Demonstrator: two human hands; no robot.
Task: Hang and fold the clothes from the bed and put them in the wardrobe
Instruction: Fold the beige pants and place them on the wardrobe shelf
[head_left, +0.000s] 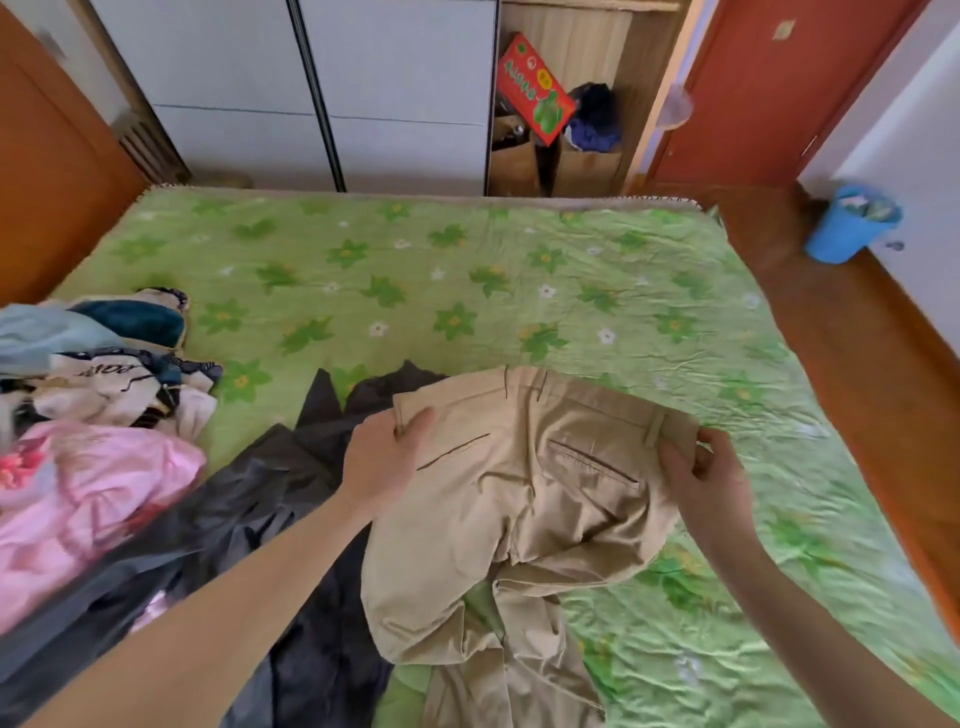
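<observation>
Beige trousers (524, 499) are held up by the waistband over the bed (467, 280), back pockets facing me, the legs bunched below on the sheet. My left hand (382, 457) grips the waistband's left end. My right hand (701, 483) pinches its right end. A dark grey garment (291, 499) lies spread under my left arm. A heap of mixed clothes (93, 395), pink on top at the front, sits at the bed's left edge. The wardrobe (322, 93) with white sliding doors stands beyond the bed's far side.
An open wooden section (566, 130) right of the white doors holds a red box and paper bags. A blue bin (852, 223) stands on the wood floor at the right, near a red-brown door (769, 88).
</observation>
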